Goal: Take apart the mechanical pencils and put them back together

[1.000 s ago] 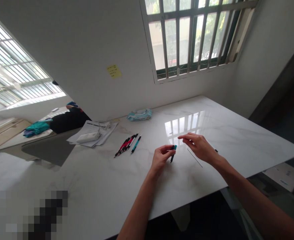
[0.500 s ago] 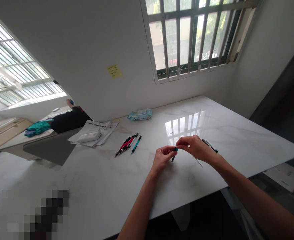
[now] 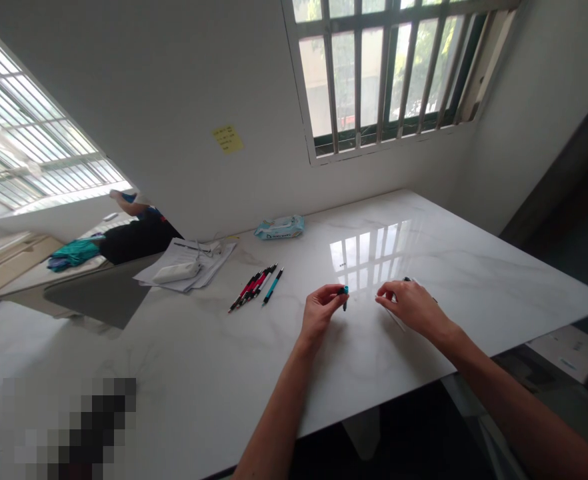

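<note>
Between thumb and fingers, my left hand (image 3: 320, 310) pinches a short teal and black pen barrel (image 3: 345, 292), its dark end pointing down above the table. My right hand (image 3: 409, 303) is off to the right, apart from the barrel. Its thumb and fingertips are closed together; whether something small is between them is hidden. Under that hand a thin white rod (image 3: 397, 321), like a pen refill, shows in part. Dark pen parts (image 3: 407, 279) peek out behind the right hand, mostly covered by it.
Several red and black pens (image 3: 251, 288) and a teal pen (image 3: 273, 287) lie left on the marble-look table (image 3: 214, 373). Farther back are a wet wipes pack (image 3: 280, 228) and papers (image 3: 194, 277) with a white case (image 3: 177, 271). Another person's arm (image 3: 129, 203) shows beyond a partition.
My right hand has drawn away from the barrel, moving right and slightly down to the white rod. My left hand still holds the barrel, shifted slightly left and up.
</note>
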`<state>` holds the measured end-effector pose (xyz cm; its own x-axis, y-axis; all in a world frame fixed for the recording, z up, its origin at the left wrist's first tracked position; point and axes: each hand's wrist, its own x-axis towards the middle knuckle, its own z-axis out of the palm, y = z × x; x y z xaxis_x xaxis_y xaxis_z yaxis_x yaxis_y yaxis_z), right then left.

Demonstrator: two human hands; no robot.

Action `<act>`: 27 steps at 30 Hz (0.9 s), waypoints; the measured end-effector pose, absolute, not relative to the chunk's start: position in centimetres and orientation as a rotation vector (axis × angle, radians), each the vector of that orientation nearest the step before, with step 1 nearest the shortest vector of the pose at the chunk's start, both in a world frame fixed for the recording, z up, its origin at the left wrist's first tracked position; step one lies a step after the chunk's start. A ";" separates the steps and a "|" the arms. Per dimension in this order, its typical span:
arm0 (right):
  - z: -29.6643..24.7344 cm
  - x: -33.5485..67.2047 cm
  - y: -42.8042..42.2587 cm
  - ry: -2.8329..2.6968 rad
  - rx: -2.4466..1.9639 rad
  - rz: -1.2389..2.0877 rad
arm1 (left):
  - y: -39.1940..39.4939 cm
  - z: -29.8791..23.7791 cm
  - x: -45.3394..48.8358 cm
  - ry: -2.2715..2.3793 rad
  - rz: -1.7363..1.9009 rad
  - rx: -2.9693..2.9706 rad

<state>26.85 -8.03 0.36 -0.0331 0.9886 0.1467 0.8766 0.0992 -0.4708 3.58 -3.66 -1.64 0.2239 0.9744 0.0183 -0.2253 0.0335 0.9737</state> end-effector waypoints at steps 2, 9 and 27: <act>-0.3 26.6 -8.4 -1.958 -1.788 0.390 | -3.4 -1.8 3.4 0.915 1.180 1.105; -1.6 24.4 -9.4 -1.996 -1.556 0.613 | -2.9 -2.0 3.0 0.983 1.281 1.026; -0.3 21.9 -7.2 -1.723 -1.358 0.781 | -3.2 -1.5 3.0 1.014 1.267 1.115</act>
<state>21.88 -7.24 -0.32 -0.1138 0.9716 0.2073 0.4842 0.2364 -0.8424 3.05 -3.19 -1.45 0.0572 0.9979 0.0311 -0.1888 -0.0198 0.9818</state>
